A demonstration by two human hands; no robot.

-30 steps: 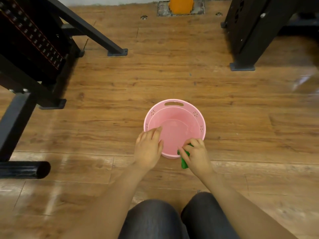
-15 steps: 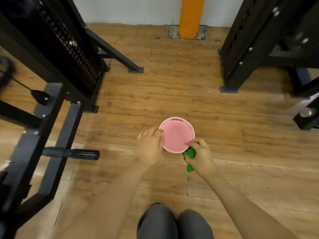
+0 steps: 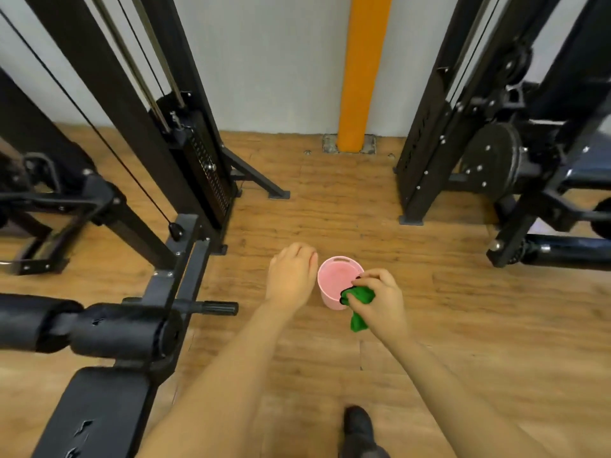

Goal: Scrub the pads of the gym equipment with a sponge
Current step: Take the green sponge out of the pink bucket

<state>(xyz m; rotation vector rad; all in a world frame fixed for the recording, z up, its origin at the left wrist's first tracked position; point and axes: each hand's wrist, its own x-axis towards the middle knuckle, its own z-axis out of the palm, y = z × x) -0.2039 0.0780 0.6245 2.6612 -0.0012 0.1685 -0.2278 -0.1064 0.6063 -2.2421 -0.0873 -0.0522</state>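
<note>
Nearest, a black seat pad (image 3: 99, 411) and roller pad (image 3: 79, 328) sit lower left. Beyond, the right hand (image 3: 380, 305) pinches a green sponge (image 3: 358, 300) at the pink bucket's (image 3: 330, 292) rim; the left hand (image 3: 291, 276) hovers beside it, fingers loosely curled. Farther back stands an orange post (image 3: 362, 71).

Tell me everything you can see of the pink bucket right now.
The pink bucket is small, round and looks like plastic, with a slot handle cut below its far rim. It stands upright on the wooden floor between the two hands. The left hand is at its left side; whether it touches is unclear. The right hand holds a green sponge over its near right rim. Its contents cannot be made out.
</note>
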